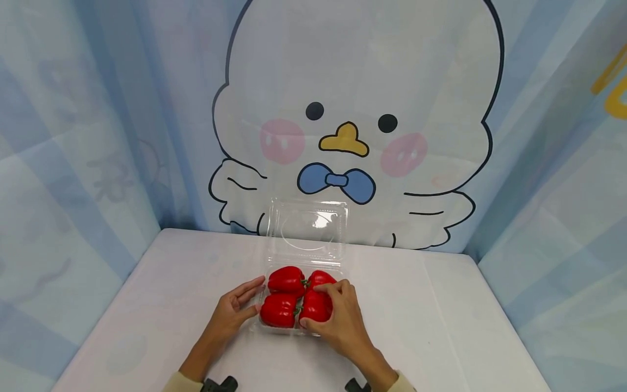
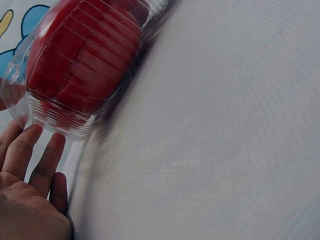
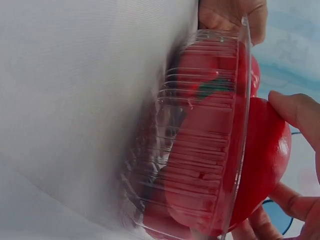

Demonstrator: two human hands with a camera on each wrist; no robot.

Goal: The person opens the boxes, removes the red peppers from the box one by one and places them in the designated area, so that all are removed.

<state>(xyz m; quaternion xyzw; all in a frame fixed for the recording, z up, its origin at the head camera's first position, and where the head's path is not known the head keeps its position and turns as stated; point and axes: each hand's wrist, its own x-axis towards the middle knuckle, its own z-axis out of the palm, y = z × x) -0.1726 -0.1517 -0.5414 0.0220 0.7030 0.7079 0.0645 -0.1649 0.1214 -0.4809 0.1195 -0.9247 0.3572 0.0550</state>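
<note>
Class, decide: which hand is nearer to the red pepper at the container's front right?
Right. The right hand grips that red pepper; the left hand is farther away, at the clear container's left side.

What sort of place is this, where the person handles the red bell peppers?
Probably a small curtained work booth, perhaps set up for recording. A cartoon-bird curtain hangs behind the white tabletop, and blue-and-white side curtains flank it.
</note>
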